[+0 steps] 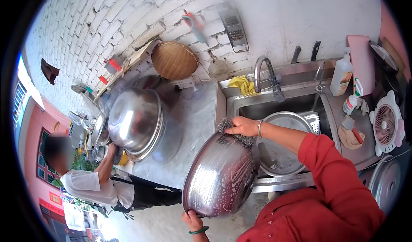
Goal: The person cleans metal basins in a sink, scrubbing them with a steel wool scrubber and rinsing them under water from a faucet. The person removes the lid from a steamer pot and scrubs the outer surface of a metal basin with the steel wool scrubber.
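Note:
My right hand (243,127), with a silver bracelet at the wrist, is closed on a grey steel wool scourer (229,125) pressed against the upper edge of a large metal basin (221,175). The basin is tilted on its side, its outer wall streaked with suds. Below, my left hand (192,220), wearing a green bangle, grips the basin's rim. Under my right forearm, a round metal tray (281,158) rests in the sink (253,111), beside a slotted metal utensil (312,121).
Stacked metal bowls (134,119) stand on the counter (195,126) at left, near a person in a white shirt (92,188). A curved faucet (259,72) rises behind the sink, with a yellow cloth (243,85) beside it. Bottles (342,74) and a small fan (385,122) stand at right.

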